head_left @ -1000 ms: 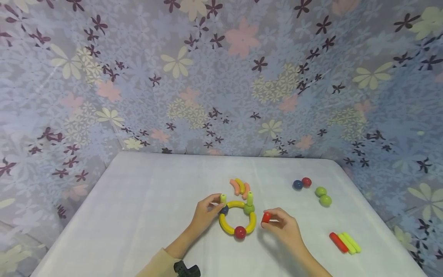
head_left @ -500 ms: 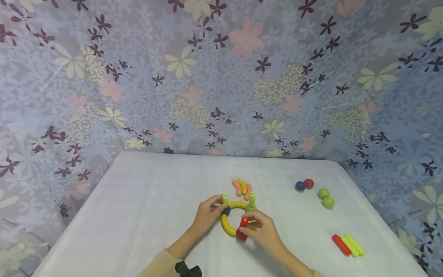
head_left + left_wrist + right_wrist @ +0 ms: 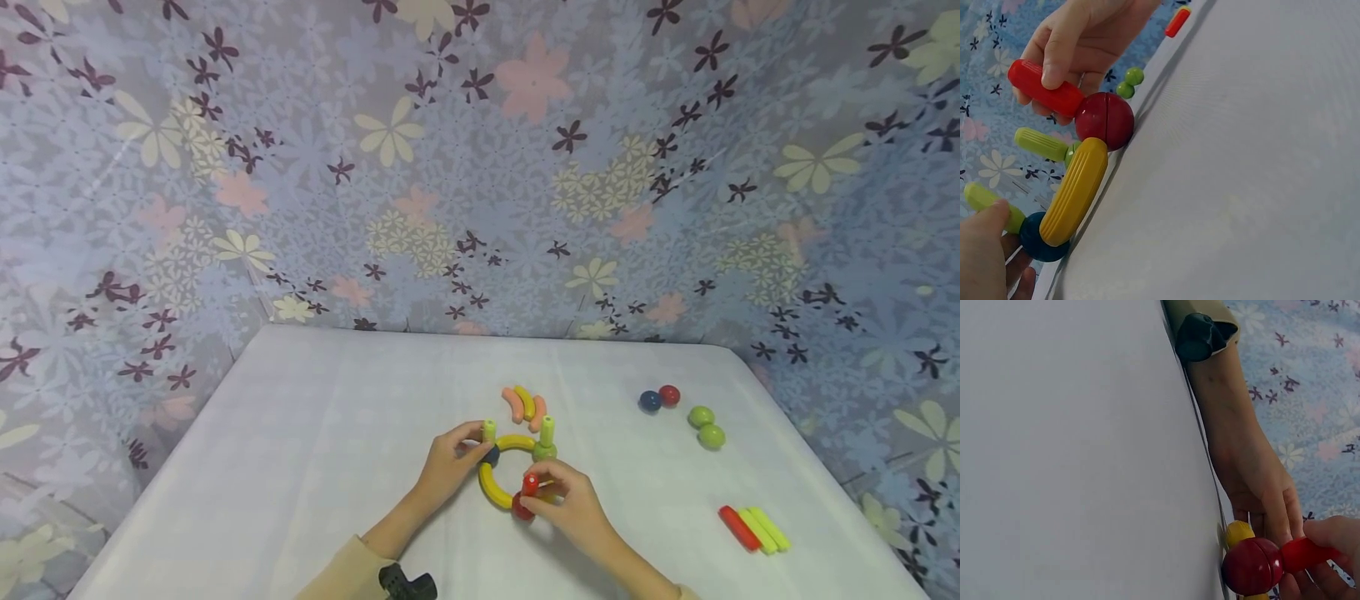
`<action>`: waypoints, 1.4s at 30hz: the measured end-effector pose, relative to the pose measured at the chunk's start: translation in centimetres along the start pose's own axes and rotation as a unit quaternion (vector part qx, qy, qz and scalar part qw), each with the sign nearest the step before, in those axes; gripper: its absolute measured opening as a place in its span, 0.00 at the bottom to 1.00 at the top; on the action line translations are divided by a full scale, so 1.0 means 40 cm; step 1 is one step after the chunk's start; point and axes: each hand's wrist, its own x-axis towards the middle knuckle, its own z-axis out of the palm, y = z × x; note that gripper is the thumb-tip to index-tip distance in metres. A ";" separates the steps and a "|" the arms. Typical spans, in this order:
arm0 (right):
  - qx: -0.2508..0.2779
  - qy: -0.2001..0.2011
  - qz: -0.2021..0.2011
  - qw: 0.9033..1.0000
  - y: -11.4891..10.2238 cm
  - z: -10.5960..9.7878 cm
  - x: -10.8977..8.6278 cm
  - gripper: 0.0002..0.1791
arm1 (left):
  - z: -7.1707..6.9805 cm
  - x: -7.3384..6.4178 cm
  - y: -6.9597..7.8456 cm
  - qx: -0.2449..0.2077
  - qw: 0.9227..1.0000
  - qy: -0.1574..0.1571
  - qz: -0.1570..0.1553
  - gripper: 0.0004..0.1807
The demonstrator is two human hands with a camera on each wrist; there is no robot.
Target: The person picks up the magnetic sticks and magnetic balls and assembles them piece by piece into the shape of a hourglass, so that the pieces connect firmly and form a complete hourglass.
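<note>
A ring of curved yellow pieces (image 3: pixel 492 487) joined by balls lies on the table. My right hand (image 3: pixel 576 504) pinches a short red stick (image 3: pixel 1046 89), which stands upright with its lower end against the dark red ball (image 3: pixel 1105 121) at the ring's near side. With thumb and fingers, my left hand (image 3: pixel 444 467) holds a light green stick (image 3: pixel 988 201) standing on the dark blue ball (image 3: pixel 1041 239). Another light green stick (image 3: pixel 547 430) stands upright on the green ball (image 3: pixel 544 452) at the far right of the ring. My right hand hides part of the ring.
Behind the ring lie two pink curved pieces (image 3: pixel 513 405) and a yellow one (image 3: pixel 525 403). To the right are a blue ball (image 3: pixel 650 402), a red ball (image 3: pixel 670 395) and two green balls (image 3: pixel 711 437). Nearer lie a red stick (image 3: pixel 738 528) and two light green sticks (image 3: pixel 769 529).
My right hand has moved left with the red stick, from beside the ring onto the dark red ball, and turned the stick upright. My left hand has stayed at the blue ball.
</note>
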 end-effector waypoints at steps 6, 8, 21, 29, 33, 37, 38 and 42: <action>-0.011 0.004 -0.019 1.000 -0.004 -0.032 0.007 0.17 | 0.001 0.002 0.003 0.000 1.000 -0.011 0.000 0.18; -0.022 0.033 -0.029 0.999 -0.004 -0.053 0.016 0.14 | 0.001 0.001 0.006 0.001 1.000 -0.012 -0.001 0.18; -0.099 0.317 0.086 0.939 0.065 -0.294 0.064 0.08 | -0.026 -0.018 0.106 -0.002 1.000 -0.015 -0.021 0.16; -0.185 0.432 0.121 0.874 0.178 -0.419 0.046 0.12 | -0.021 -0.019 0.099 -0.003 1.000 -0.014 -0.023 0.16; -0.200 0.436 0.134 0.867 0.213 -0.447 0.027 0.16 | -0.022 -0.020 0.097 -0.007 1.000 -0.012 -0.018 0.16; -0.199 0.424 0.190 0.863 0.229 -0.458 0.012 0.19 | -0.022 -0.019 0.096 -0.008 1.000 -0.013 -0.015 0.16; -0.197 0.420 0.203 0.862 0.231 -0.459 0.010 0.19 | -0.022 -0.019 0.096 -0.007 1.000 -0.014 -0.016 0.16; -0.193 0.408 0.231 0.862 0.235 -0.459 0.008 0.19 | -0.022 -0.018 0.097 -0.007 1.000 -0.015 -0.015 0.16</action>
